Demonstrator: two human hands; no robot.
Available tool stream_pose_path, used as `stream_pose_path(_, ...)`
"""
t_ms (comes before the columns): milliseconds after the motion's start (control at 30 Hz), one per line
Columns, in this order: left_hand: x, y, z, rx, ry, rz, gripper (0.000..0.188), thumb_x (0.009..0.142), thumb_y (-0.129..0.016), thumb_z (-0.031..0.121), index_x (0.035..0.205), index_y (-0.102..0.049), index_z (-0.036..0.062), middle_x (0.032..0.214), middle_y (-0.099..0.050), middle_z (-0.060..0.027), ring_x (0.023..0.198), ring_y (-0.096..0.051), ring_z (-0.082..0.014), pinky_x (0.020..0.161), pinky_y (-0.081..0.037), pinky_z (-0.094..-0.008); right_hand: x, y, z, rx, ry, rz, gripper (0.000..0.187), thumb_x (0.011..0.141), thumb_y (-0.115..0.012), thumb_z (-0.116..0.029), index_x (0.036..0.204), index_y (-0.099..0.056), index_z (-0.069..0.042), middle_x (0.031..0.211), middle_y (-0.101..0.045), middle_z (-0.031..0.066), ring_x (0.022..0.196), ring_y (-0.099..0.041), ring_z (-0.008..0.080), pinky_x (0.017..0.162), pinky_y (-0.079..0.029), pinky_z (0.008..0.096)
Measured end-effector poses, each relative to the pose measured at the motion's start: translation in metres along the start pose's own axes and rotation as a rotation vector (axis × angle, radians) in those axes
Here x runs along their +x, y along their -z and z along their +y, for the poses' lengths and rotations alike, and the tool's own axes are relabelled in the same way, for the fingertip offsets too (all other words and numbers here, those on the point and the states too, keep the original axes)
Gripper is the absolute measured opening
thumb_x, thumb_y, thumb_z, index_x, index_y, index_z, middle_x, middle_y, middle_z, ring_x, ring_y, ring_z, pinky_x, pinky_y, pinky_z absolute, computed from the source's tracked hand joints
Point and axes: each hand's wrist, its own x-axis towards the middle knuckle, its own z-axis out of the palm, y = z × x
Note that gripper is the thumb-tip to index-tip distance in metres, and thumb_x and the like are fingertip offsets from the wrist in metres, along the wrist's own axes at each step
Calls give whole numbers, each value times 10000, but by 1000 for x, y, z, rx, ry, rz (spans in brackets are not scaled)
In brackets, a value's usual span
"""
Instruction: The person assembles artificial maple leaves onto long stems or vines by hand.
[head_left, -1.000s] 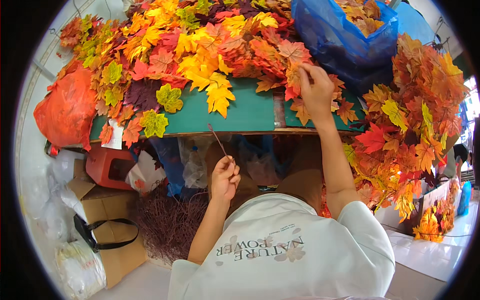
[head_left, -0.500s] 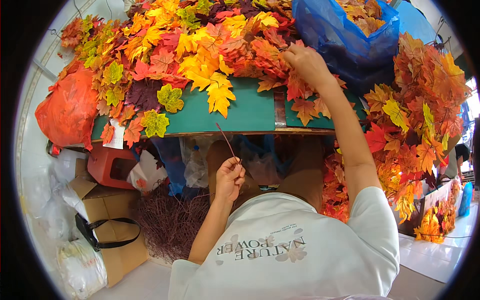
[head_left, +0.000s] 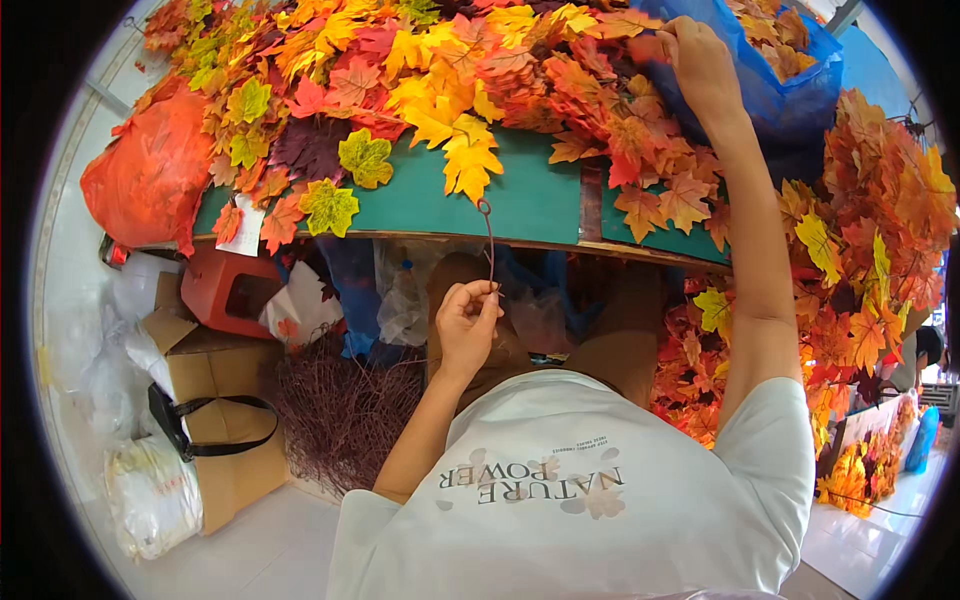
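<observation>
The fingers of the left hand [head_left: 466, 322] pinch the lower end of a thin brown wire stem [head_left: 489, 243], which stands nearly upright in front of the counter's edge with a small loop at its top. The right hand [head_left: 703, 62] is stretched far out, its fingers curled down into the heap of orange, red and yellow fabric maple leaves [head_left: 470, 70] just where that heap meets the crumpled blue plastic bag [head_left: 790, 95]; whether they already hold a leaf I cannot tell, since the fingertips are buried.

The heap covers most of the green-topped counter [head_left: 530, 205]. An orange plastic bag [head_left: 150, 170] sits at its left end, and a bundle of brown twigs [head_left: 345, 410] and a cardboard box with a black strap [head_left: 215, 400] lie below on the floor.

To do this well, I judge, the right fingers should take a single leaf by its base, while the left keeps the stem steady and upright.
</observation>
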Motion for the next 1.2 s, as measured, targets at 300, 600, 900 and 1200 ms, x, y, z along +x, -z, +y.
stream_pose_path(300, 17, -20, 41, -602, 115, -10, 156, 860, -579, 17, 1010, -540, -3, 778, -558, -53, 626, -553, -101, 443, -411, -193, -95, 36, -82, 1841, -897, -175, 156, 835, -626, -74, 938, -613, 42, 853, -661, 123, 801, -639, 159, 697, -513, 252)
stream_pose_path(600, 17, -43, 34, -596, 73, -114, 135, 862, -575, 12, 993, -547, 0, 793, -564, -47, 628, -562, -97, 418, -418, -185, -201, 44, -193, 1949, -1291, -278, 109, 783, -687, -16, 884, -656, 11, 818, -663, 79, 723, -635, 119, 677, -533, 232)
stream_pose_path(900, 10, -45, 32, -606, 74, -91, 159, 857, -577, 21, 1013, -550, 6, 790, -572, -29, 633, -562, -86, 426, -414, -176, -217, 42, -205, 2131, -1352, -205, 95, 805, -662, -8, 889, -621, -28, 841, -648, 49, 758, -634, 112, 675, -534, 227)
stream_pose_path(1200, 14, -45, 30, -609, 83, -71, 165, 855, -578, 15, 1018, -556, 5, 786, -566, -23, 619, -550, -77, 433, -414, -171, -219, 37, -211, 2209, -1451, -141, 57, 832, -630, -15, 871, -596, -38, 870, -639, 57, 773, -642, 133, 667, -542, 229)
